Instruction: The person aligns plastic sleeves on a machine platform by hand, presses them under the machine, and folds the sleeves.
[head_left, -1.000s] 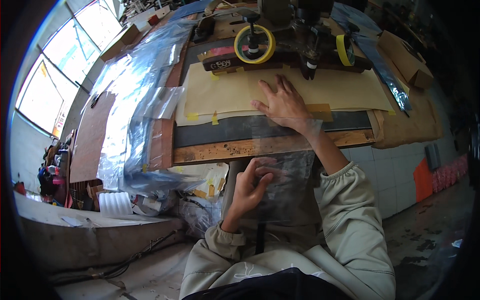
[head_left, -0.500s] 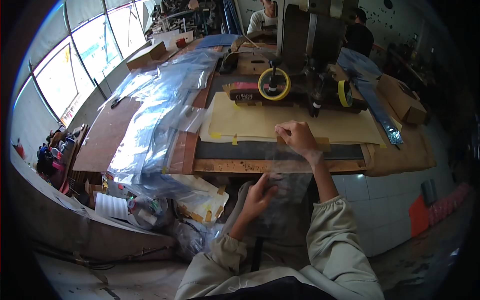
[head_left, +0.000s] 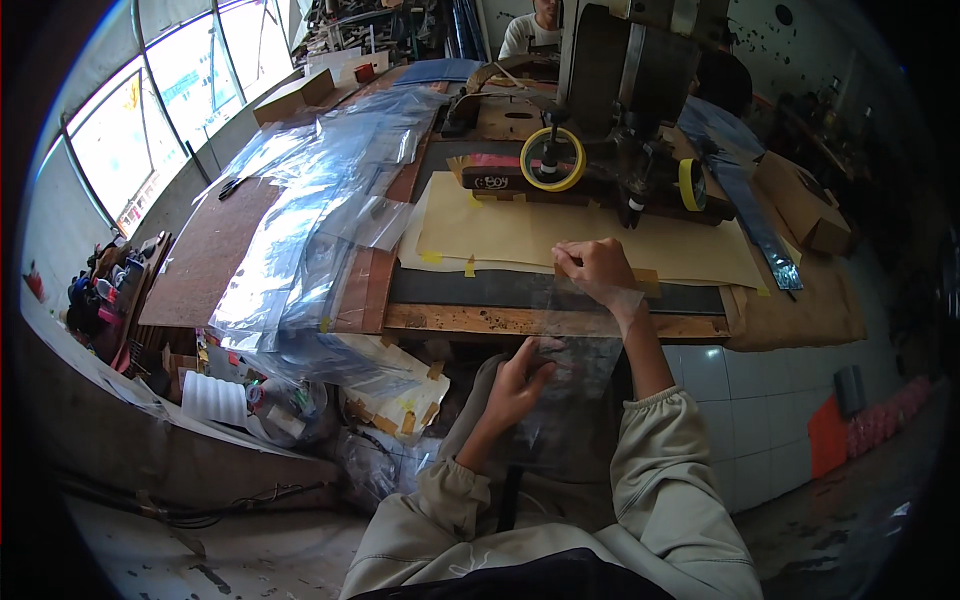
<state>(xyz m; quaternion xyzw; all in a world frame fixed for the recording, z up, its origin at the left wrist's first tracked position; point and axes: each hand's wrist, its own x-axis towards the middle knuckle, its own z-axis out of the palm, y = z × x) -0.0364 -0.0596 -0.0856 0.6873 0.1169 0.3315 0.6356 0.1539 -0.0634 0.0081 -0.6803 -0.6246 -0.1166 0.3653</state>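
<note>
A clear plastic sheet (head_left: 580,370) hangs over the near edge of the bench in front of me. Its upper part reaches my right hand (head_left: 600,272), which is closed with the fingers pinched at the sheet's top. Lower down, my left hand (head_left: 512,388) grips the left side of the sheet between thumb and fingers. Beyond my right hand lies a cream paper sheet (head_left: 500,228) with bits of yellow tape, on a dark bench pad (head_left: 450,288). Behind it stands a press machine (head_left: 600,75) with a dark bar (head_left: 500,178) across the paper.
Two yellow tape rolls (head_left: 582,160) hang on the machine. A heap of clear plastic sheets (head_left: 300,230) covers the bench's left side, with scissors (head_left: 231,187) beside it. A cardboard box (head_left: 802,205) stands at right. Another person (head_left: 528,37) is at the back.
My hands keep nearly the same hold on the plastic sheet. The view has shifted slightly, and the left hand sits a little lower against the bench edge.
</note>
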